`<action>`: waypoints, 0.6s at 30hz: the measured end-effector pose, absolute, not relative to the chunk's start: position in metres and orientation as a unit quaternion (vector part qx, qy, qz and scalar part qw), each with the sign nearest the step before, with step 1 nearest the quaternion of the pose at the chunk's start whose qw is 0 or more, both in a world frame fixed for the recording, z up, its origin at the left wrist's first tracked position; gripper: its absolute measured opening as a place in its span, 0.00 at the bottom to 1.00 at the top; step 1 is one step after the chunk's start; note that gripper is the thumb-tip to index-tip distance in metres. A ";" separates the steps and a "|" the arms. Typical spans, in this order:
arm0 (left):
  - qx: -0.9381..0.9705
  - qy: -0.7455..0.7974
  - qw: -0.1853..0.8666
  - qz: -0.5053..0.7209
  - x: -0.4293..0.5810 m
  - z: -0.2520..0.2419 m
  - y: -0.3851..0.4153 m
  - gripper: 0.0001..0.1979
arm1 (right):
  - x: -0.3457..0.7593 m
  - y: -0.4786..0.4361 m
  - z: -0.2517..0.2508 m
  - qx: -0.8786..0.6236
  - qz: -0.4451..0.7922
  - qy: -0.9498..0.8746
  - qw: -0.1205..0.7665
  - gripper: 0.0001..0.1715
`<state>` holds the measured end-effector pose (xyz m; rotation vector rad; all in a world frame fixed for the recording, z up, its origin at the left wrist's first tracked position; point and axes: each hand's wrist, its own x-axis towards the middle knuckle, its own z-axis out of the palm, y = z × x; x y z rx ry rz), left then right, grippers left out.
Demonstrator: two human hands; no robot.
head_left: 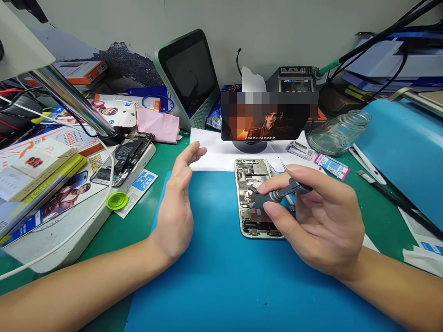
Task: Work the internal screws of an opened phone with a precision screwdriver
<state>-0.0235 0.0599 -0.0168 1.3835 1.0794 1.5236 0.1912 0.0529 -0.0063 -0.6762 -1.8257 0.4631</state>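
Note:
An opened phone [245,203] with a pale green frame lies on the blue mat [207,276], its circuit board and inner parts showing. Over its right half, my right hand [321,221] grips a dark grey screwdriver [277,195] between thumb and fingers. The tool slants across the phone; I cannot make out whether its tip touches a screw. My left hand [175,212] rests on its edge at the mat's left side, fingers stretched out and loosely bent, holding nothing. It is apart from the phone.
Behind the mat, a phone playing a video [270,120] stands on a round base. A glass jar [337,133] lies tilted at right. A detached phone screen assembly [124,157], a green lid [116,200], boxes [44,161] and a lamp pole [72,99] crowd the left.

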 end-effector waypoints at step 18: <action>0.581 0.429 0.419 0.550 -0.022 -0.005 0.056 0.22 | 0.192 0.053 -0.005 -0.285 0.205 -0.771 0.531 0.41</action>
